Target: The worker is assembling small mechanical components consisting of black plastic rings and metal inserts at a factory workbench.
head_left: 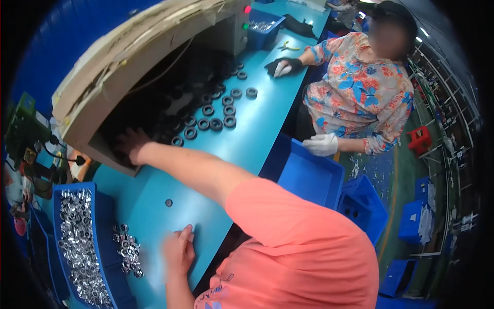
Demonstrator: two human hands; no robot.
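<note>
My right hand [134, 146] reaches into the dark opening of a box-like housing [98, 98]. Its fingers look spread in the shadow, beside black rings; what they touch is hard to see. Many black rings [216, 123] lie on the blue-green table, running out from under the housing. Near the table's front edge is my left hand [178, 251], fingers pinched together and partly blurred. Anything between those fingers is too small to make out. A single small dark ring [169, 203] rests on the table between my two hands.
A blue bin [95, 232] full of shiny metal pieces stands at left, with loose shiny pieces [127, 250] beside it. Across the table's right side sits a co-worker [360, 92] in gloves. Yellow-handled pliers [289, 47] lie beyond. Blue crates [314, 172] stand right of the table.
</note>
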